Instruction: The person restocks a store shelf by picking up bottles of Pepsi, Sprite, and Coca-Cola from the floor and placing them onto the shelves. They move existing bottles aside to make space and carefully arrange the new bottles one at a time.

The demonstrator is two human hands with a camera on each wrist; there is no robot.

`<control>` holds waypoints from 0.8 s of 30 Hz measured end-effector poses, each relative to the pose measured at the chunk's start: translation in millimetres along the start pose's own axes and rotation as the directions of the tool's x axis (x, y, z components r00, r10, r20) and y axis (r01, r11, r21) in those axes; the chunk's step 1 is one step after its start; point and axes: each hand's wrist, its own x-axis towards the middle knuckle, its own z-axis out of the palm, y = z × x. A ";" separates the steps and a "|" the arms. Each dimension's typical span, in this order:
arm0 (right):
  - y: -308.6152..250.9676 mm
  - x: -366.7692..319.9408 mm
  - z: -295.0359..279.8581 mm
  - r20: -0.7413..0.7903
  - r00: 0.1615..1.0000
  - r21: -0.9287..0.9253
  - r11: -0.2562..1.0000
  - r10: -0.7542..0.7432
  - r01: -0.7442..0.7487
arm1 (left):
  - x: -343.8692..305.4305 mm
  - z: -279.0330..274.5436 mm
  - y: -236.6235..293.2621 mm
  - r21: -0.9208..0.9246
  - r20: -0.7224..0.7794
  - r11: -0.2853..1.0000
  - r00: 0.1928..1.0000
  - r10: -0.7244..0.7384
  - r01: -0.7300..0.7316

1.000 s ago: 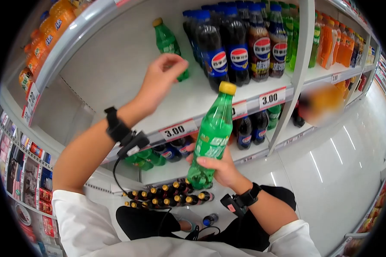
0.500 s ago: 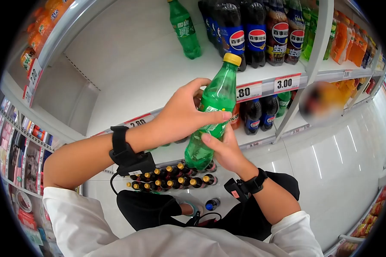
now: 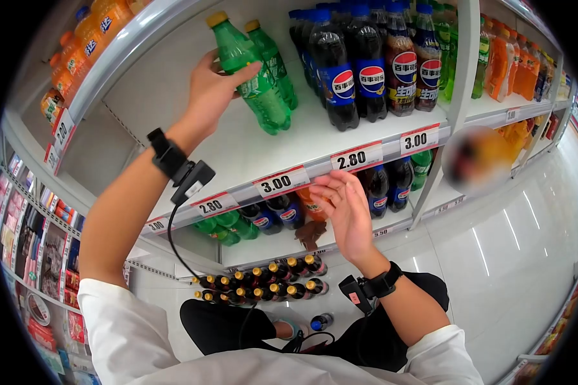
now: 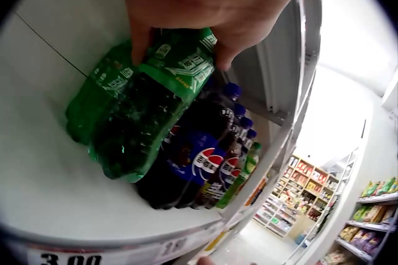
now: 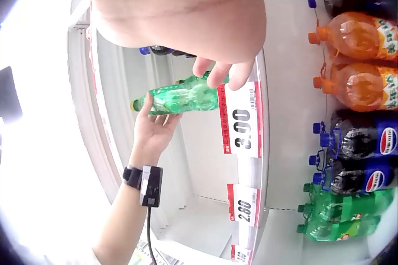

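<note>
My left hand [image 3: 207, 93] grips a green soda bottle [image 3: 263, 102] with a yellow cap around its upper half. The bottle leans over the upper shelf [image 3: 192, 170], its base close over the white board. Just behind it stands a matching green bottle [image 3: 270, 54], partly covered by the held one. In the left wrist view, thumb and fingers straddle the held bottle [image 4: 140, 119], which overlaps its twin [image 4: 93, 106]. My right hand [image 3: 348, 215], holding nothing, hovers before the shelf's front edge with loosely bent fingers.
Rows of Pepsi bottles [image 3: 340, 83] stand to the right of the green pair. Price tags [image 3: 281, 183] line the shelf lip. More bottles lie on the lower shelf [image 3: 270, 253]. Dark yellow-capped bottles [image 3: 263, 292] and a blue-capped bottle [image 3: 321, 321] are on the floor near my feet.
The left hand took the green bottle from the right hand and carried it up and left to the other green bottle. The right hand let go and its fingers opened.
</note>
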 end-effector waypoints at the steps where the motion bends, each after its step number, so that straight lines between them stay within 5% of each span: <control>1: 1.7 -0.2 -1.9 0.016 1.000 0.005 1.000 0.011 -0.011 | 7.0 3.9 -8.4 0.029 -0.010 0.999 1.000 0.022 -0.022; 4: 1.0 -1.3 -1.3 0.026 1.000 0.058 0.998 0.006 -0.008 | 21.9 13.2 -21.5 0.091 0.009 0.995 0.999 0.051 -0.052; 6: 1.4 -1.2 -2.7 0.061 0.998 -0.008 1.000 0.023 -0.022 | 27.2 19.3 -25.4 0.117 0.025 0.991 0.998 -0.063 0.060; 24: 4.6 -2.7 -0.9 0.069 0.996 0.043 0.997 0.061 -0.064 | 45.9 36.0 -56.5 0.032 0.016 0.999 0.999 -0.034 0.034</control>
